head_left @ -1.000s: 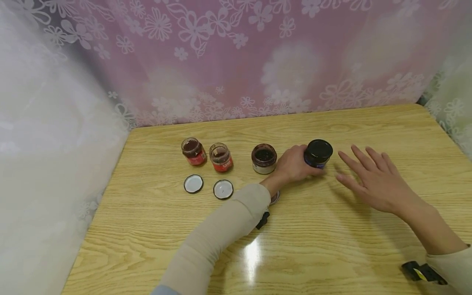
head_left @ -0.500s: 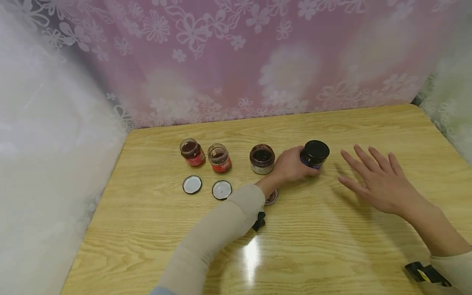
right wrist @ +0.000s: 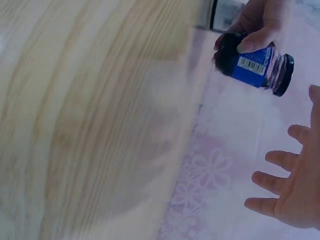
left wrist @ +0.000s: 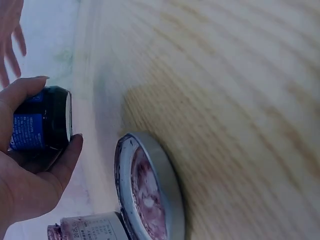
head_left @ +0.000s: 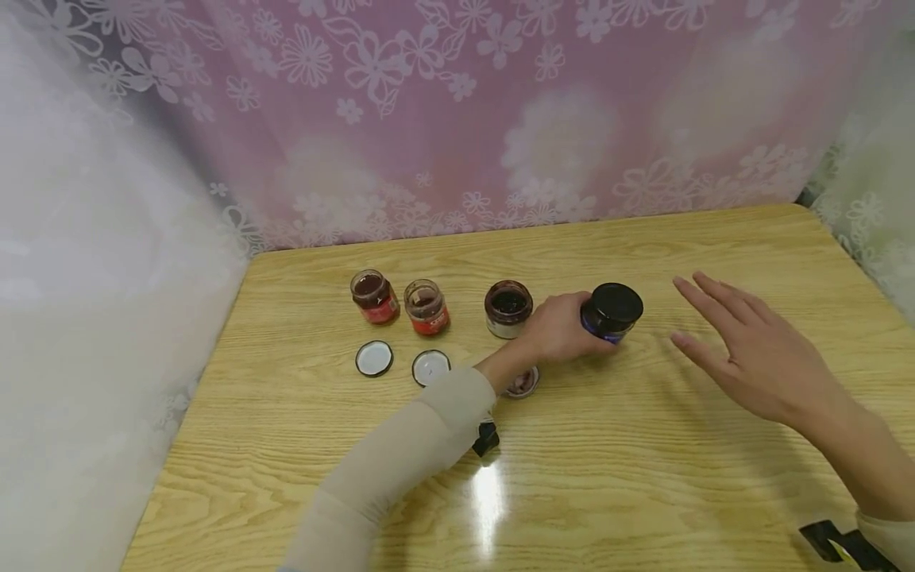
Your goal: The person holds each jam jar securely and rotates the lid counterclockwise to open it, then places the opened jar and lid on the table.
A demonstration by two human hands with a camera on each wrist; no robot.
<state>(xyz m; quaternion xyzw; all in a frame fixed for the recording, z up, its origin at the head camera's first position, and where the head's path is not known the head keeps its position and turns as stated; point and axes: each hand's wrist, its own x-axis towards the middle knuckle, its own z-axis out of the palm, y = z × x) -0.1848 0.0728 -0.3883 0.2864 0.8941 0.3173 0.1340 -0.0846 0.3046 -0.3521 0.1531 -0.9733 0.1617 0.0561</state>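
Note:
A dark jar with a black lid and a blue label is gripped round its side by my left hand. Both wrist views show this jar held up off the table, its lid on. My right hand hovers to the right of the jar, apart from it, fingers extended and nothing in them. Just left of my left hand stands an uncapped jar of dark contents. Its neighbouring lid lies inner side up, smeared reddish, partly behind my left wrist in the head view.
Farther left stand two uncapped jars with red labels, one jar beside another jar. In front of them lie two upturned lids, a left lid and a right lid. A floral curtain hangs behind the wooden table.
My left hand has raised the black-lidded jar slightly and brought it a little nearer. My right hand has shifted a bit to the right and turned, its fingers closer together.

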